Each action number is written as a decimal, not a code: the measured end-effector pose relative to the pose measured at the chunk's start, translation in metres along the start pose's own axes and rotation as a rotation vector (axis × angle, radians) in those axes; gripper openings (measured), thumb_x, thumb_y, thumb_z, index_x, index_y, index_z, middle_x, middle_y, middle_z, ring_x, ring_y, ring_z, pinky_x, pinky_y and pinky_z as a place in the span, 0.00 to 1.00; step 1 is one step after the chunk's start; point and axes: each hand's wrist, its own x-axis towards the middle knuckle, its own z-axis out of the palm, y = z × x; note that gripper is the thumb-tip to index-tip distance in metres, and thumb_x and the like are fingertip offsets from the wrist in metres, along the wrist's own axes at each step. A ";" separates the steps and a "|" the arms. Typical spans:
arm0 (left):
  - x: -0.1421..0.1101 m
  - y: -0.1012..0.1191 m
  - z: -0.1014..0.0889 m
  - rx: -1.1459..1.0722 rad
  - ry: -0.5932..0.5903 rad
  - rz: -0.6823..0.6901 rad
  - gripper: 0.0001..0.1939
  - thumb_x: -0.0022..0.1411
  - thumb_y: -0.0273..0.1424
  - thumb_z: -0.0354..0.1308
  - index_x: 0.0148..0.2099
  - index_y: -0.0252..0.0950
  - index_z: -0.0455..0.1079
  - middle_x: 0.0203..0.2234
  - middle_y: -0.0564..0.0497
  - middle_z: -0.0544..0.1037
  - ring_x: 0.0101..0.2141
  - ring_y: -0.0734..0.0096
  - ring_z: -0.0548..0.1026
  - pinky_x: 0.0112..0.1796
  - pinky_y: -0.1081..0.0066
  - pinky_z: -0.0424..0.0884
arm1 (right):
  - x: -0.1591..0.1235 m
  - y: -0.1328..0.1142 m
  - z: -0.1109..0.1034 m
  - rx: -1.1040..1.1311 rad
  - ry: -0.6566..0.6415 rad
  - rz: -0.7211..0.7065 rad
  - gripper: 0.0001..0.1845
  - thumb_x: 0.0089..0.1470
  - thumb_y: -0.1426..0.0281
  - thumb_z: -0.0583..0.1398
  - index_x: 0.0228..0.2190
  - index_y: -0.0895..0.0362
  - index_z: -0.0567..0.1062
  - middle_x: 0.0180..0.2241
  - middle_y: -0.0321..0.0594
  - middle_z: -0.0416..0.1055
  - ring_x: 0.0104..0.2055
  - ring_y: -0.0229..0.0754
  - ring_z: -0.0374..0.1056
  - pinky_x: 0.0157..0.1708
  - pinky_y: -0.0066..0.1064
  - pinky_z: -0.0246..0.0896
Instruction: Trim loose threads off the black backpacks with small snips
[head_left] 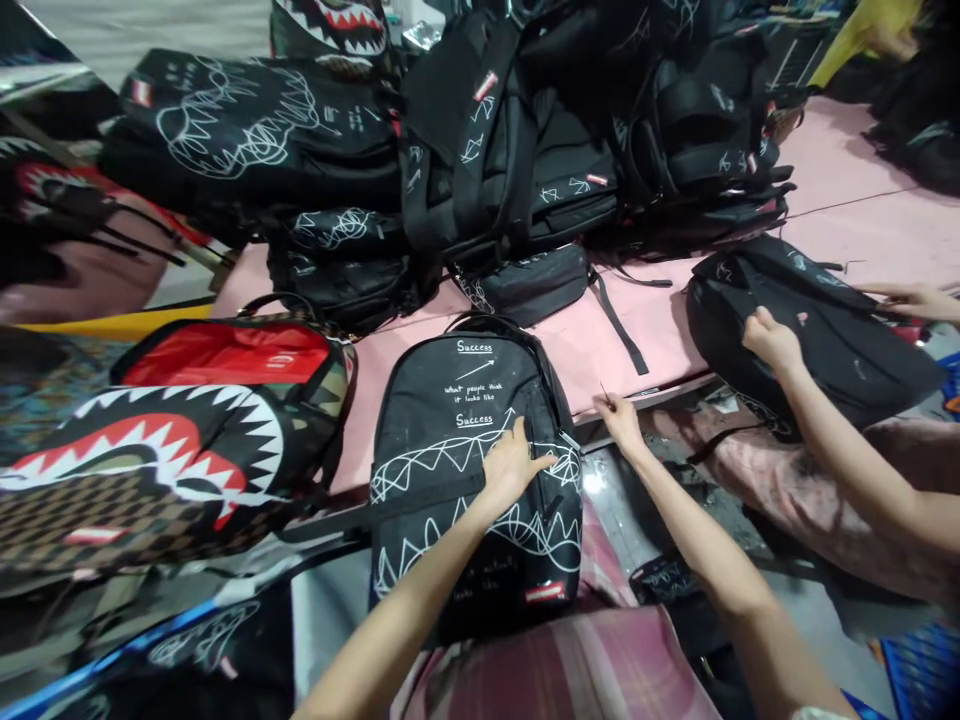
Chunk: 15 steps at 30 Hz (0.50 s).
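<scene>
A black backpack (427,400) with white scribbled teeth and the word "Success" lies in front of me, its lower end over my lap. My left hand (514,463) rests on its front beside the right-hand seam, thumb spread from the fingers. To the right of the bag, near the pink table's edge, my right hand (621,425) is closed. A thin dark pointed thing (605,393) sticks up from its fingers, too small to name. The bag and my right hand are apart.
Black backpacks (510,150) are piled across the pink table (840,230). At left lies a camouflage shark-mouth backpack (150,450) showing red lining. A co-worker's hands (772,340) are on another black backpack (847,340) at right. A blue crate (922,665) stands lower right.
</scene>
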 end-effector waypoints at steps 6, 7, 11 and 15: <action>0.001 -0.016 -0.004 -0.083 -0.086 -0.070 0.39 0.56 0.45 0.54 0.63 0.34 0.45 0.52 0.37 0.67 0.48 0.53 0.69 0.42 0.64 0.65 | 0.073 0.007 0.014 -0.152 0.108 0.017 0.22 0.51 0.77 0.53 0.50 0.67 0.65 0.48 0.57 0.66 0.51 0.52 0.61 0.51 0.45 0.54; 0.002 -0.017 -0.004 -0.082 -0.098 -0.078 0.38 0.56 0.43 0.53 0.63 0.34 0.45 0.50 0.38 0.69 0.46 0.54 0.71 0.41 0.64 0.65 | 0.075 0.003 0.016 -0.165 0.096 -0.004 0.24 0.50 0.77 0.53 0.51 0.68 0.64 0.49 0.58 0.65 0.53 0.54 0.59 0.52 0.46 0.53; 0.009 -0.019 -0.001 -0.052 -0.099 -0.048 0.32 0.58 0.31 0.47 0.63 0.33 0.46 0.38 0.43 0.76 0.39 0.59 0.74 0.38 0.65 0.66 | 0.047 -0.024 0.022 -0.192 0.071 -0.223 0.23 0.54 0.75 0.53 0.52 0.63 0.64 0.55 0.52 0.59 0.60 0.54 0.49 0.56 0.51 0.46; -0.003 -0.023 -0.007 -0.115 0.013 0.049 0.31 0.56 0.27 0.46 0.63 0.33 0.49 0.31 0.48 0.76 0.34 0.65 0.74 0.37 0.69 0.67 | -0.021 -0.037 0.032 -0.210 -0.238 -0.832 0.17 0.59 0.70 0.50 0.49 0.56 0.69 0.50 0.45 0.66 0.57 0.44 0.57 0.55 0.41 0.51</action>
